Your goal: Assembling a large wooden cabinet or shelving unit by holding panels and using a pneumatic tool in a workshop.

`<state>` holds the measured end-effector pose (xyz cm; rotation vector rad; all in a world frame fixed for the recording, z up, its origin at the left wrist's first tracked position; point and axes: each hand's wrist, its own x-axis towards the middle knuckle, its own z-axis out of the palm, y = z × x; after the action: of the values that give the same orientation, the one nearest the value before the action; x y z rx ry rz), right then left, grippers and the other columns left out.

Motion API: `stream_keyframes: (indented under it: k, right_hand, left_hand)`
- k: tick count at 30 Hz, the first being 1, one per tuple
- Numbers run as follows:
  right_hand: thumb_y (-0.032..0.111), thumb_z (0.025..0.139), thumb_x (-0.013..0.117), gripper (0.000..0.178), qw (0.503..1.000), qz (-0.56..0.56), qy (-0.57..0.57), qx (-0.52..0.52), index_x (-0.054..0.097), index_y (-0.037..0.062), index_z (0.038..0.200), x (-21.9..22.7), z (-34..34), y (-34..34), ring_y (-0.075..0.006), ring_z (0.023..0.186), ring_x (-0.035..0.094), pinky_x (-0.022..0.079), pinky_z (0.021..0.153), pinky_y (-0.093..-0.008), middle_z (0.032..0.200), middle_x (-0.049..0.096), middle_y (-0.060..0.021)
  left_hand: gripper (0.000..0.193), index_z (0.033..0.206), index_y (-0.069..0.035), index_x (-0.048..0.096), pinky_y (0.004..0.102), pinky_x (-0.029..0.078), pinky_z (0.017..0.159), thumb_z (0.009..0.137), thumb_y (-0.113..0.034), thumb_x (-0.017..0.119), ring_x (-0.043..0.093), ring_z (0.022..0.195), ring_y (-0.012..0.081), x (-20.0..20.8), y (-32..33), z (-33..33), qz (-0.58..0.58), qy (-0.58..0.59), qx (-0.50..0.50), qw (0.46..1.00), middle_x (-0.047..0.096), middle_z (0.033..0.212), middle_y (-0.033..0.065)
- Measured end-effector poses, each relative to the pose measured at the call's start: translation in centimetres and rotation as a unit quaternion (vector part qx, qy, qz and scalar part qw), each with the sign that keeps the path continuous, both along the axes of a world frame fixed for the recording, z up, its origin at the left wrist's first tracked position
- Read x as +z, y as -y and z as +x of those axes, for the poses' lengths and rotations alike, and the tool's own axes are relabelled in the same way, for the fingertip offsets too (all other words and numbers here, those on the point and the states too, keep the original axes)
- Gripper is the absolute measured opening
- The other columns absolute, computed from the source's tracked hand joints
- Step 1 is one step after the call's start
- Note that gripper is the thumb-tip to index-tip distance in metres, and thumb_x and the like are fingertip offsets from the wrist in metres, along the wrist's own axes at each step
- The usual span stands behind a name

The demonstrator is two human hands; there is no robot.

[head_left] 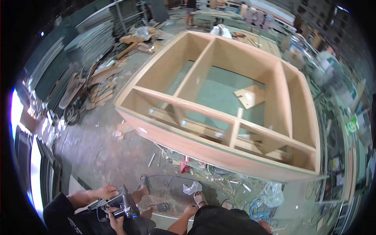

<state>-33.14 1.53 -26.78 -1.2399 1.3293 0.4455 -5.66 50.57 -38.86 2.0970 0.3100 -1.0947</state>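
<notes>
My left hand [190, 210] rests beside my dark-clothed leg, low in the middle of the view. It is small here, and its fingers are not clear. Only part of my right hand [264, 226] shows at the lower edge, on the other side of my lap, with its fingers hidden. No tool is visible in either hand. To my left, a co-worker in a black shirt holds a dark nail gun [127, 206] with both hands. Ahead of me a large open wooden cabinet frame [231, 150] lies with its compartments facing up.
A loose wood piece [250, 96] lies inside the cabinet. Clear plastic bags [271, 194] and blue hose [256, 213] lie near my feet. Scrap wood [102, 74], a wheelbarrow [74, 94] and stacked panels [94, 41] are at the left. Another person stands far back.
</notes>
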Motion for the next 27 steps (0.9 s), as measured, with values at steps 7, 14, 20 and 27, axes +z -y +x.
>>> stream_keyframes:
  k: [7,14,20,27]
  right_hand:
    - [0.036,0.100,0.070,0.051,0.994,-0.066,-0.081,0.012,0.062,0.0082,0.142,3.6,4.1,4.0,-0.0287,0.109,0.069,0.057,0.092,-0.0502,0.124,0.069,-0.0140]
    - [0.029,0.101,0.068,0.031,0.975,-0.169,-0.103,0.103,0.068,0.0087,0.125,8.6,15.2,3.6,-0.0281,0.087,0.076,0.060,0.070,-0.0453,0.107,0.075,-0.0123]
    - [0.021,0.100,0.072,0.030,0.970,-0.185,-0.023,0.155,0.066,0.0084,0.127,8.7,20.5,1.7,-0.0284,0.091,0.077,0.060,0.078,-0.0449,0.108,0.075,-0.0122]
    - [0.017,0.099,0.074,0.023,0.970,-0.154,-0.024,0.186,0.069,0.0103,0.121,7.5,20.8,-0.8,-0.0253,0.090,0.078,0.057,0.074,-0.0422,0.105,0.075,-0.0084]
  left_hand:
    - [0.063,0.124,-0.003,0.081,0.0480,0.054,0.109,0.094,-0.057,0.069,0.071,0.124,0.0425,-0.4,0.5,-2.8,-0.005,-0.058,0.095,0.994,0.076,0.126,0.0274]
    - [0.062,0.125,-0.001,0.079,0.0464,0.056,0.103,0.094,-0.053,0.072,0.075,0.118,0.0403,-3.4,-0.8,-5.1,0.003,-0.095,0.164,0.982,0.078,0.123,0.0259]
    - [0.064,0.127,-0.002,0.078,0.0462,0.055,0.106,0.094,-0.056,0.070,0.072,0.124,0.0424,-2.4,-1.7,-4.1,0.000,-0.098,0.205,0.974,0.076,0.126,0.0263]
    - [0.055,0.123,-0.004,0.081,0.0472,0.057,0.100,0.096,-0.051,0.072,0.075,0.115,0.0435,-1.9,-2.0,-3.4,-0.018,-0.033,0.213,0.976,0.078,0.117,0.0273]
